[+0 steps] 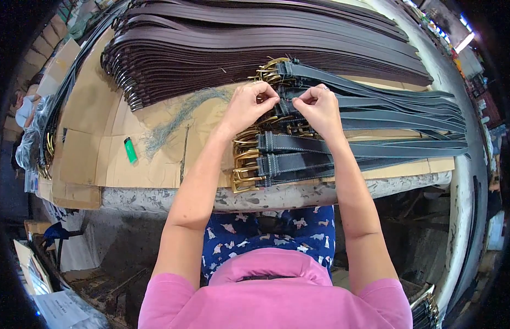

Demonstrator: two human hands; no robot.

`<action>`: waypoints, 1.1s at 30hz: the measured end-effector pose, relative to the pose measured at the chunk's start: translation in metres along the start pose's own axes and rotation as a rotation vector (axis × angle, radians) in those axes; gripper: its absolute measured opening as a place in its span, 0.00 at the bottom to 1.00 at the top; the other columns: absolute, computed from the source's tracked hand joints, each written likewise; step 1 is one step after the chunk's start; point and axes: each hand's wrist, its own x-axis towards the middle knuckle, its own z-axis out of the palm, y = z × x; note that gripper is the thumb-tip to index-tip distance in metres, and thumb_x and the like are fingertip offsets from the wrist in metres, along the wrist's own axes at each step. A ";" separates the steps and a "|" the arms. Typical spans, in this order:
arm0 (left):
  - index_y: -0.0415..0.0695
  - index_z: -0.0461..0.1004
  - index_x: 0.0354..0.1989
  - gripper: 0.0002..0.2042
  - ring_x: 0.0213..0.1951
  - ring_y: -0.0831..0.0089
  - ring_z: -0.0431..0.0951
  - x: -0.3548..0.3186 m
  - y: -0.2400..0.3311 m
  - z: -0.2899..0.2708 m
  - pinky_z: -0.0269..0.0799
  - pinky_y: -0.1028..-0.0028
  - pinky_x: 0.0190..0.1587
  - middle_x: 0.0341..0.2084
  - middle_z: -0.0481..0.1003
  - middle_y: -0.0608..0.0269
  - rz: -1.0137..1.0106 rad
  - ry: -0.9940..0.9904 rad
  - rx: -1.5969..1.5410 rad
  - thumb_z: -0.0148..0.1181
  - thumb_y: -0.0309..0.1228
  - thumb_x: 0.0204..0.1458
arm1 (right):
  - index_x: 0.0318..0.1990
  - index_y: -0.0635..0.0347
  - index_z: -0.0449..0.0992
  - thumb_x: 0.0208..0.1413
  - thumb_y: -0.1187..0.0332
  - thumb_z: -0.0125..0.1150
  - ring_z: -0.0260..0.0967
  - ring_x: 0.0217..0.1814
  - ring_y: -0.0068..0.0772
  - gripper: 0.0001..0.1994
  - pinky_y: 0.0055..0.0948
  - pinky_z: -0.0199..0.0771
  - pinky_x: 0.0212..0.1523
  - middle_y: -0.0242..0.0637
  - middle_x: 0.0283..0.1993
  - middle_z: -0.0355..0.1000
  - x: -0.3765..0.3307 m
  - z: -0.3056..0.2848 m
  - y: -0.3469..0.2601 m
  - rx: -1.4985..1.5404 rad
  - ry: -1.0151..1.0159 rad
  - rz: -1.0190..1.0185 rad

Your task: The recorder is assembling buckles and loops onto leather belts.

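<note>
"Where's the work?"

"At the buckle end of the grey belts (305, 145), which lie on the right half of the cardboard (156, 172). The left hand (249, 104) and right hand (319, 108) face each other over the belts toward the far side of the bundle."

"Holding anything?"

"I can't tell. Each thumb and forefinger are bent close in a pinch, but anything fine between them is too small to see."

"How far along?"

"Hard to judge. The gold buckles (247, 175) sit on the left ends of the grey belts, so that part looks done. Nothing marks handled belts from waiting ones; with so many, I'd guess plenty remains."

"Room to move?"

"Mostly left, where loose threads (181, 118) and a green lighter (130, 150) lie. On the far side, brown straps (266, 41) crowd close. The nearest buckles sit just beside the table's near edge (151, 200), and the belts' right ends reach past the cardboard."
</note>
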 end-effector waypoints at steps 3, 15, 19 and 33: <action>0.38 0.76 0.30 0.08 0.29 0.80 0.71 0.000 -0.001 0.001 0.67 0.76 0.31 0.25 0.75 0.65 -0.009 0.001 -0.019 0.63 0.30 0.49 | 0.21 0.67 0.78 0.38 0.69 0.68 0.70 0.28 0.35 0.09 0.32 0.71 0.32 0.41 0.23 0.69 0.000 0.000 0.000 0.000 0.001 -0.002; 0.38 0.76 0.31 0.08 0.29 0.78 0.72 -0.001 0.001 0.002 0.67 0.76 0.31 0.26 0.75 0.64 -0.032 0.008 -0.016 0.62 0.31 0.50 | 0.21 0.67 0.77 0.38 0.69 0.68 0.70 0.28 0.34 0.09 0.31 0.71 0.32 0.40 0.24 0.69 -0.001 0.001 0.002 0.031 0.036 0.021; 0.38 0.76 0.31 0.08 0.29 0.79 0.72 0.000 0.000 0.002 0.67 0.77 0.32 0.25 0.75 0.65 -0.013 0.017 0.010 0.62 0.31 0.50 | 0.22 0.68 0.77 0.40 0.69 0.68 0.69 0.27 0.29 0.09 0.27 0.70 0.30 0.38 0.25 0.69 0.000 0.002 0.004 -0.006 0.017 -0.010; 0.40 0.78 0.38 0.09 0.43 0.61 0.76 -0.001 0.011 -0.021 0.71 0.69 0.47 0.41 0.76 0.56 0.115 0.122 0.235 0.60 0.25 0.47 | 0.26 0.69 0.76 0.47 0.74 0.66 0.70 0.31 0.20 0.06 0.20 0.71 0.33 0.37 0.32 0.72 -0.018 -0.003 0.014 0.376 0.073 0.012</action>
